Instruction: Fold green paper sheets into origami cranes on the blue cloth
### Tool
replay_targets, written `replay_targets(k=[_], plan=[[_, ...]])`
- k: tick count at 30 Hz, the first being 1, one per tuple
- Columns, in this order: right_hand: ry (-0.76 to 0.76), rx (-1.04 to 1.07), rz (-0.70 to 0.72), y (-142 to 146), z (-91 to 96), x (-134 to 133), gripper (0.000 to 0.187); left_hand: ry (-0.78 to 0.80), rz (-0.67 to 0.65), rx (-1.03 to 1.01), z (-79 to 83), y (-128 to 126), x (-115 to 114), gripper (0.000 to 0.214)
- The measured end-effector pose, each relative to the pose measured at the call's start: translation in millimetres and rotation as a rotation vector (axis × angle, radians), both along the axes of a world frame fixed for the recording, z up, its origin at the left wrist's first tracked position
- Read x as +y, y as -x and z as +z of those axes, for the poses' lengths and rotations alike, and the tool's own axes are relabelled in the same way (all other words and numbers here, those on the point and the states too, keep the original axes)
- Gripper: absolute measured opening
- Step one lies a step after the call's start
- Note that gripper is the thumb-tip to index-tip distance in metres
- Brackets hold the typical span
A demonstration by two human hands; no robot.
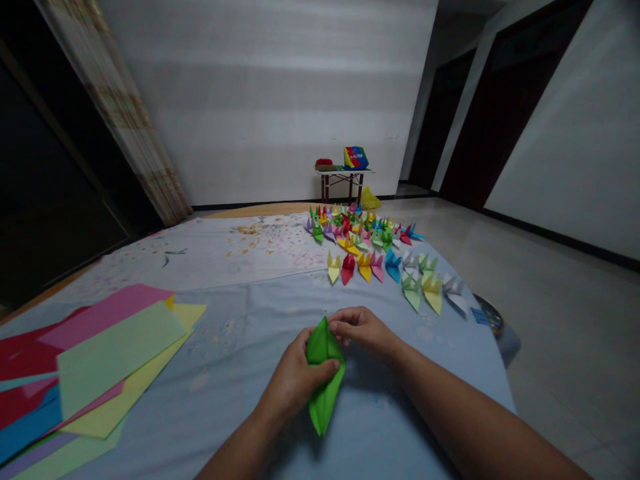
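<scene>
My left hand holds the green paper, long axis pointing away; my right hand, grip unclear, adjoins its far tip.

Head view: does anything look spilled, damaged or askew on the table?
No spill or damage shows. The loose paper sheets at the left look askew, overlapping at mixed angles, whereas the nearer folded cranes stand in rough rows. The green paper in the left hand appears intact.
</scene>
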State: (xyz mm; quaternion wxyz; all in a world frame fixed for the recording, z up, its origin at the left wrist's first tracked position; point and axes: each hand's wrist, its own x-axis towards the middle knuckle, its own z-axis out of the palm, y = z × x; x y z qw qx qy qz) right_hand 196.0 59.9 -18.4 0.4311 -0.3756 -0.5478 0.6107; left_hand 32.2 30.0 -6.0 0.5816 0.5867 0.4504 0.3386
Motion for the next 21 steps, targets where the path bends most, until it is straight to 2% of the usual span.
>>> replay_targets(k=[10,21], plan=[[0.004,-0.036,-0.057,3.4,4.6,-0.7,0.037,-0.017,0.004,0.019,-1.1,-1.3,1.4,0.048],[0.048,-0.003,-0.057,3.8,7.3,-1.9,0.035,0.007,0.02,-0.02,2.4,-2.1,-1.6,0.047]])
